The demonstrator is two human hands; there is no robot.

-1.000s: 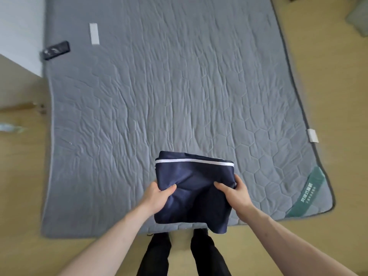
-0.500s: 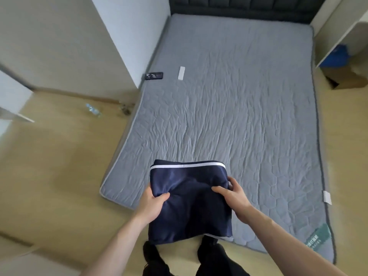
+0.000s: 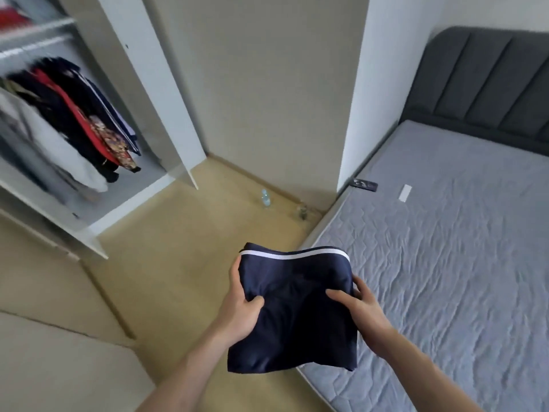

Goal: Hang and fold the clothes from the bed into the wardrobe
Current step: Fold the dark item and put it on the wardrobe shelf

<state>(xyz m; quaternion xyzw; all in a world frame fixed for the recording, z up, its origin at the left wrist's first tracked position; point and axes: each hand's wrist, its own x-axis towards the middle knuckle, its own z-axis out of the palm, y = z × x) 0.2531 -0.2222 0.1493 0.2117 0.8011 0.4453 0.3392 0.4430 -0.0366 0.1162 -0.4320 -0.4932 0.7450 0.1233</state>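
Note:
A folded navy garment (image 3: 294, 316) with a white stripe along its far edge hangs in the air in front of me, over the floor by the bed's corner. My left hand (image 3: 240, 307) grips its left side, thumb on top. My right hand (image 3: 361, 306) grips its right side, thumb on top and fingers underneath. The grey bed (image 3: 445, 263) lies to the right with no clothes on it. The open white wardrobe (image 3: 89, 209) stands at the left, with several garments (image 3: 74, 120) hanging from its rail.
A white wardrobe door (image 3: 166, 99) stands open between wardrobe and wall. A small water bottle (image 3: 265, 198) stands on the wooden floor near the wall. A dark phone-like object (image 3: 364, 184) and a white tag (image 3: 405, 193) lie on the bed. A dark padded headboard (image 3: 487, 84) is behind.
The folded garment has been lifted off the bed in both hands. My view has swung left, from the bed to the open wardrobe.

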